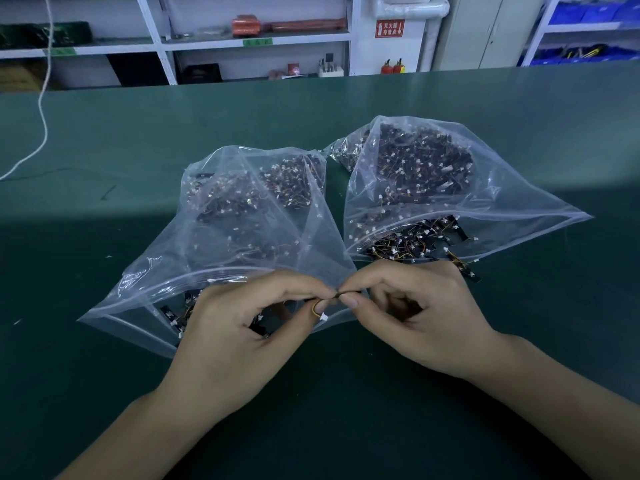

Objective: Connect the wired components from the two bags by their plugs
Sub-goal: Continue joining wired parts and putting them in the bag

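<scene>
Here my left hand [242, 327] and right hand [412, 313] pinch small wired components [320, 311] fingertip to fingertip, between the open bags [221, 237], for mating their plugs.

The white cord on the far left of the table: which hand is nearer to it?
Left. The left hand is nearer the white cord; the right hand lies farther right.

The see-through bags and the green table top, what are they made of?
The two clear zip-top bags, the left bag and the right bag, look like thin, glossy soft plastic: the parts inside show through, and the film creases and shines. The dark green table top looks like a matte mat, perhaps rubber; it is smooth, with only a soft glare.
</scene>
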The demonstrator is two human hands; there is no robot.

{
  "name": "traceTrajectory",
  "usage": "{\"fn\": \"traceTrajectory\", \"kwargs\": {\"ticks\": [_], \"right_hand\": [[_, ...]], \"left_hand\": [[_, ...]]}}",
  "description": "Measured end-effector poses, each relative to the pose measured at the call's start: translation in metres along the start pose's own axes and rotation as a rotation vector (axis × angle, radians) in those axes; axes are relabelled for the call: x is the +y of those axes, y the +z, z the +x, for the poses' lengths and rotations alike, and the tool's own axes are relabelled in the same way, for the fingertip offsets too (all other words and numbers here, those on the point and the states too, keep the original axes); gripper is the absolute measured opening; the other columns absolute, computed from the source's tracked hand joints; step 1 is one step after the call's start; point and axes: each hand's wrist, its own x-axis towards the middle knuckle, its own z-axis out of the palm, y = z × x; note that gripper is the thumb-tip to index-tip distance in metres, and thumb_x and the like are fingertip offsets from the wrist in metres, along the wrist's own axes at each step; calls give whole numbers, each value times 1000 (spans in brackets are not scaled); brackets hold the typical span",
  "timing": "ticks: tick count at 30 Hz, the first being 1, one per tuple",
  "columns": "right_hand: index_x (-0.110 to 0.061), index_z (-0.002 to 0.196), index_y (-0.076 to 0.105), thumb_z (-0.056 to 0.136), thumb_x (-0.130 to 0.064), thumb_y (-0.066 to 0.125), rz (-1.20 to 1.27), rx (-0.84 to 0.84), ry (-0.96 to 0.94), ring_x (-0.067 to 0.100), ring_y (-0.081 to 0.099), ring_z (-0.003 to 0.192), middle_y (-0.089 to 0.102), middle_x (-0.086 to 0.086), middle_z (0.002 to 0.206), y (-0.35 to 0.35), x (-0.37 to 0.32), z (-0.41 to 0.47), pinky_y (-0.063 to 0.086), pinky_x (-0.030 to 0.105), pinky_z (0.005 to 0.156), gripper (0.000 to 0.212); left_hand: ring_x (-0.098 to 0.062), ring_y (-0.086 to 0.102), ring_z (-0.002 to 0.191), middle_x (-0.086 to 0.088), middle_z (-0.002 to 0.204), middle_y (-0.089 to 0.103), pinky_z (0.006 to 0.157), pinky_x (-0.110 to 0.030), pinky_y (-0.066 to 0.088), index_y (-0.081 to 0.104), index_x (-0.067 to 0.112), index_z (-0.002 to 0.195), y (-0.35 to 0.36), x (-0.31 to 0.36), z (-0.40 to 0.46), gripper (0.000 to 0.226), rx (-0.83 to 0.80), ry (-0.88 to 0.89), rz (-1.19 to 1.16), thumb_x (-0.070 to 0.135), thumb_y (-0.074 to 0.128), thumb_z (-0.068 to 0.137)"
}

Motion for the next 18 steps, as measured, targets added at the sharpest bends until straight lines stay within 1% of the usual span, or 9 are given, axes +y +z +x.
{"fn": "traceTrajectory", "kwargs": {"ticks": [3,6,9,12,15,18], "right_hand": [[-11,99,79,100,-14,72,6,0,2,6,39,45,44,-14,58,0,1,-1,30,13,52,7],[-10,101,80,101,-15,72,-14,11,-7,5,39,46,44,-14,58,0,1,0,31,13,53,9],[-11,102,80,101,-14,72,-25,19,-15,6,39,46,45,-10,56,-1,0,1,32,13,54,9],[-11,101,79,100,-13,73,-19,3,-9,7,40,46,45,-11,56,-1,0,-1,32,14,53,7],[-11,101,80,101,-13,72,-16,-1,-10,5,38,46,43,-10,56,-2,0,-1,30,12,55,8],[-10,97,78,100,-14,71,2,-7,-7,5,39,46,44,-14,58,-1,0,-1,30,10,55,8]], "left_hand": [[-11,78,86,21,102,79,71,-35,60,78,28,111,1,1,0,18,7,28,29,20,74,95],[-8,79,89,20,102,80,73,-35,62,78,28,111,1,1,0,18,29,24,11,22,73,95],[-11,79,86,19,101,80,71,-35,61,78,28,111,-1,1,0,18,29,36,14,21,73,95],[-12,78,84,19,99,79,69,-33,60,80,25,110,0,1,1,16,17,50,50,23,75,95],[-15,78,82,17,97,80,69,-35,60,80,26,109,-1,2,1,16,24,40,49,23,74,95],[-16,75,77,14,93,78,66,-34,58,82,21,106,-1,1,1,13,8,67,83,23,75,95]]}}
